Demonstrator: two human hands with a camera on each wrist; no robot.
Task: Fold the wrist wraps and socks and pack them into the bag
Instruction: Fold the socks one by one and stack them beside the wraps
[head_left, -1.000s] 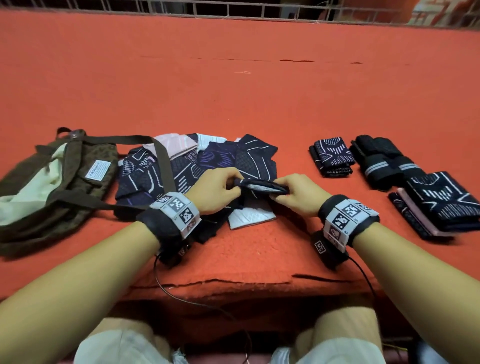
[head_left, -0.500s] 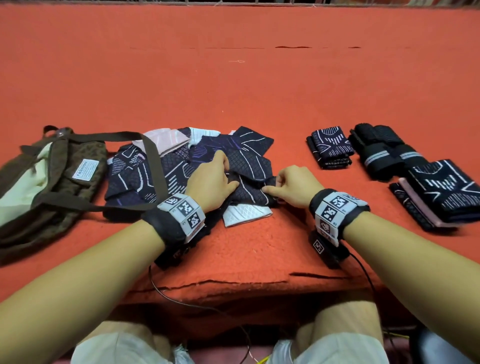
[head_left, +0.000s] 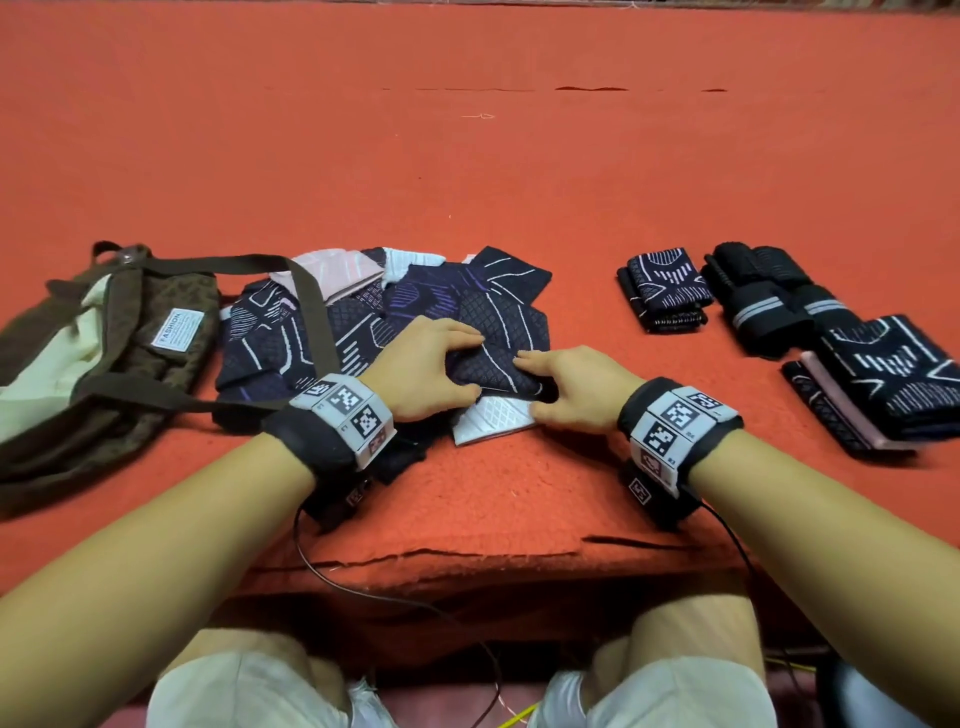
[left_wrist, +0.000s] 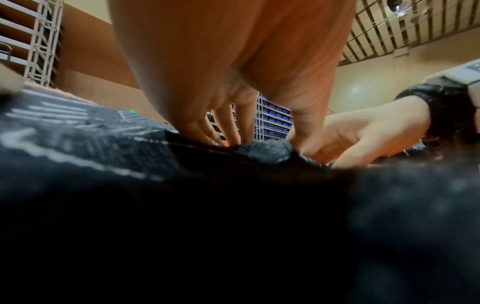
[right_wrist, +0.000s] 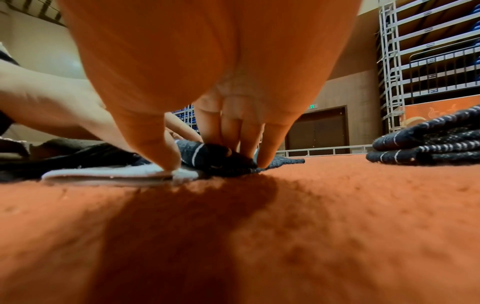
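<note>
A dark patterned sock (head_left: 498, 348) is pressed flat on the orange worktop (head_left: 467, 171) by both hands, at the near edge of the unfolded pile (head_left: 322, 332). The left hand (head_left: 421, 369) is laid on the sock's 9 o'clock side, its fingers (left_wrist: 228, 123) extended and close together with the tips down on the fabric. The right hand (head_left: 571, 389) is set at 3 o'clock, its fingers (right_wrist: 249, 131) bunched together and pushed into the fold, with the thumb planted on a white sock (right_wrist: 116, 174) lying beneath.

The fold is judged to be mid-crease. It is best finished by keeping the left fingertips as an anchor while the doubled edge is smoothed outward, so the knit is not dragged off the white piece below.

The brown bag (head_left: 104, 364) is seen open at 9 o'clock, its strap (head_left: 306, 301) draped over the pile. Folded pieces (head_left: 665, 286) are lined up at 2 o'clock, well apart.
</note>
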